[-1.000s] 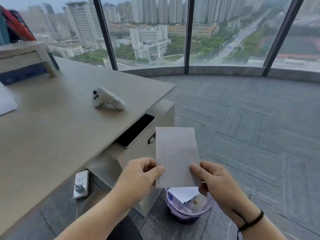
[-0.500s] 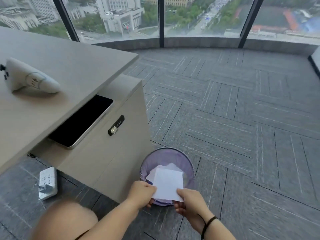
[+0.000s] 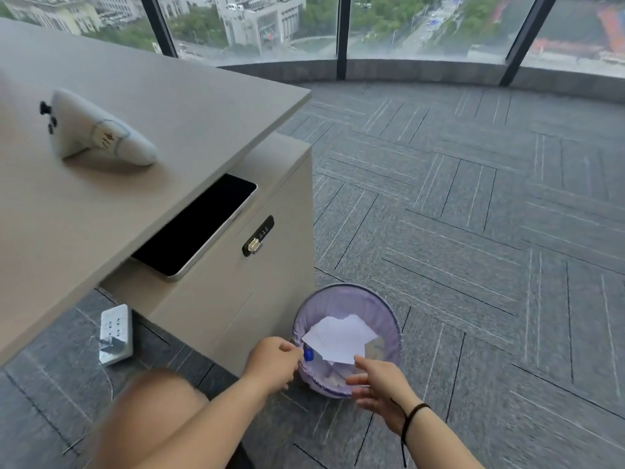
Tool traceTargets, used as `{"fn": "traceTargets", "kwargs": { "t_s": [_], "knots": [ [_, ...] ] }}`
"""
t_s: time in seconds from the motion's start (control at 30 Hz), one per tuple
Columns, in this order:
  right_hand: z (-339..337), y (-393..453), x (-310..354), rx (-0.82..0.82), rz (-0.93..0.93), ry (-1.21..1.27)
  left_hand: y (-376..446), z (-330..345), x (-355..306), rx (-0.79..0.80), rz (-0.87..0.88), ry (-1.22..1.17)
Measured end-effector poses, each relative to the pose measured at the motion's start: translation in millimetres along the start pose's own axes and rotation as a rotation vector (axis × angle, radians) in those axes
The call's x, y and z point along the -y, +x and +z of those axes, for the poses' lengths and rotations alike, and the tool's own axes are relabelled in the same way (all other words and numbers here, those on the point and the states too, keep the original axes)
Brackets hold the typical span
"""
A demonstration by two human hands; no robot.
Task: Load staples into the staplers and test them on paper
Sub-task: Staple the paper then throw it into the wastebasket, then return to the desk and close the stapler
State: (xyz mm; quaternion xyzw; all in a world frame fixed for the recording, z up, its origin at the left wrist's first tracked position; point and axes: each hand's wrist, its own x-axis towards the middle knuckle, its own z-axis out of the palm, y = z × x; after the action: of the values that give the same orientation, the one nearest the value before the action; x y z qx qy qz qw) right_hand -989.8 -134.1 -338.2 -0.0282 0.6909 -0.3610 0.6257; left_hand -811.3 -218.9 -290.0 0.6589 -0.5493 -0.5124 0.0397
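Observation:
A white sheet of paper (image 3: 338,338) lies on top of other paper scraps inside a round purple-lined waste bin (image 3: 389,319) on the floor. My left hand (image 3: 274,362) is at the bin's near-left rim, fingers curled closed beside the sheet's left corner, with nothing seen in its grip. My right hand (image 3: 378,384) hovers over the bin's near edge with fingers spread and empty, just below the sheet. No stapler is in view.
The desk (image 3: 169,106) fills the left, with a white controller (image 3: 98,130) on it. A dark tablet (image 3: 199,225) lies on the locked cabinet (image 3: 257,282) under the desk's edge. A power strip (image 3: 115,333) rests on grey carpet. My knee (image 3: 152,411) is at bottom left.
My head tilted down from the desk to the bin. Both hands lowered the sheet into the bin; my right hand let go and opened.

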Motion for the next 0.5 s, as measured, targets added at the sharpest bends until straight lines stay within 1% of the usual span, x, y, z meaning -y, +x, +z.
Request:
{"fn": "traceTargets", "kwargs": {
  "t_s": [0.17,0.3,0.4,0.5],
  "knots": [
    [10,-42,25,0.041,-0.188,-0.030,-26,-17,-25,-0.046,0.128,-0.104],
    [30,-93,58,0.080,-0.400,-0.114,-67,-45,-49,-0.090,0.276,-0.142],
    [55,-145,86,0.133,-0.588,-0.152,-107,-81,-62,-0.185,0.370,-0.164],
    [84,-199,104,0.230,-0.772,-0.219,-157,-125,-64,-0.282,0.478,-0.150]
  ]
}}
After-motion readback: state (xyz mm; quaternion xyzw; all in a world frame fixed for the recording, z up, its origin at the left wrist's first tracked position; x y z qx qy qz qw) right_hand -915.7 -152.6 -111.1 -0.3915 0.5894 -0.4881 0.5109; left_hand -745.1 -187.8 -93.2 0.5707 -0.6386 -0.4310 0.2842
